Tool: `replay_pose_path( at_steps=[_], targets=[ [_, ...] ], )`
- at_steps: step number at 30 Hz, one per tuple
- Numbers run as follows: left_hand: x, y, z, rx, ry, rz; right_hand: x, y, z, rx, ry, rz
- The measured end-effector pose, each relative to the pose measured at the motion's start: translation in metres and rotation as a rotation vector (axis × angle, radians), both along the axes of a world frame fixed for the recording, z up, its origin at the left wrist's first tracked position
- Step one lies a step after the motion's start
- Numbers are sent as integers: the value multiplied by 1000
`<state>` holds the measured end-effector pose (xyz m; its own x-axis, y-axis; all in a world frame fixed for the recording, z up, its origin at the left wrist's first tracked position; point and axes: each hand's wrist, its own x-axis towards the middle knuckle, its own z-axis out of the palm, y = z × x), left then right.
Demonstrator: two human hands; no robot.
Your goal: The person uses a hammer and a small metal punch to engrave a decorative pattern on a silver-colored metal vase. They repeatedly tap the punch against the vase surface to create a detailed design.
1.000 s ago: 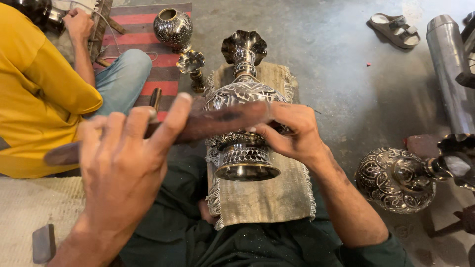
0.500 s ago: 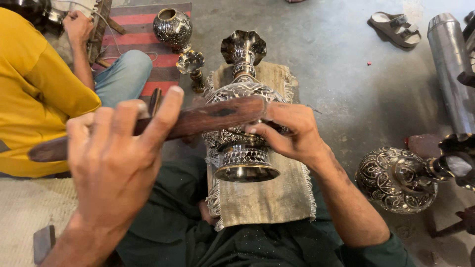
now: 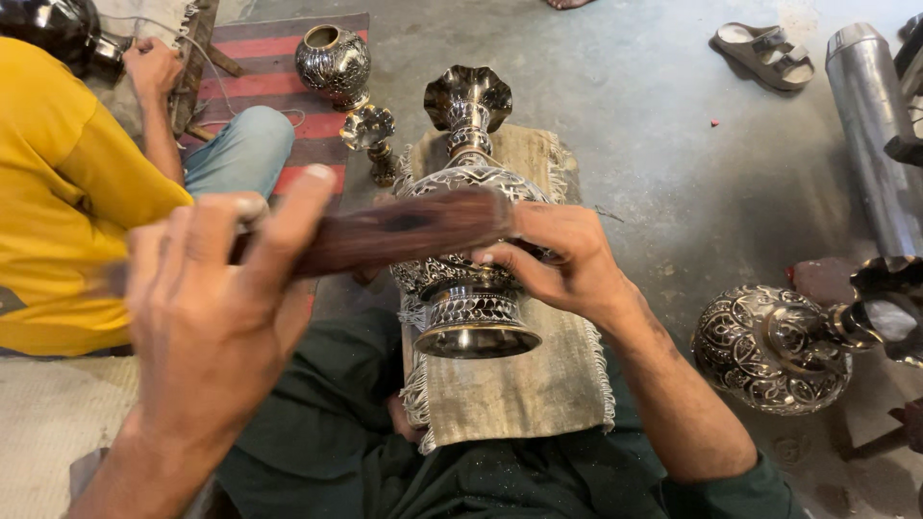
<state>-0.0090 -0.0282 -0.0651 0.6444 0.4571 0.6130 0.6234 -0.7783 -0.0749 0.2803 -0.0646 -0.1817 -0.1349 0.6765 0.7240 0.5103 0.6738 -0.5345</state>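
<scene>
- The left hand [image 3: 207,327] is raised close to the camera, back of the hand up, forearm rising from the lower left.
- Its fingers [image 3: 288,226] curl over in a closed grip, index finger stretched forward.
- The right hand [image 3: 558,259] reaches in from the lower right, wrist bent, fingers curled downward and pressing.

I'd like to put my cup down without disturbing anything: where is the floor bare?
Bare concrete lies right of the engraved vase, between the sandals, the steel cylinder and the round engraved vessel. The left side is crowded: the striped mat, small pot, goblet, and a seated person's knee.
</scene>
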Motion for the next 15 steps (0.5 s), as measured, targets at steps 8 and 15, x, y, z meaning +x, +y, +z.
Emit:
replay_pose_path(
  at_steps=[8, 15],
  targets=[
    [-3, 3, 0, 70, 40, 49, 0, 0, -3, -32, -4, -23],
    [-2, 7, 6, 98, 100, 64, -4, 0, 0, -9, -6, -33]
  ],
)
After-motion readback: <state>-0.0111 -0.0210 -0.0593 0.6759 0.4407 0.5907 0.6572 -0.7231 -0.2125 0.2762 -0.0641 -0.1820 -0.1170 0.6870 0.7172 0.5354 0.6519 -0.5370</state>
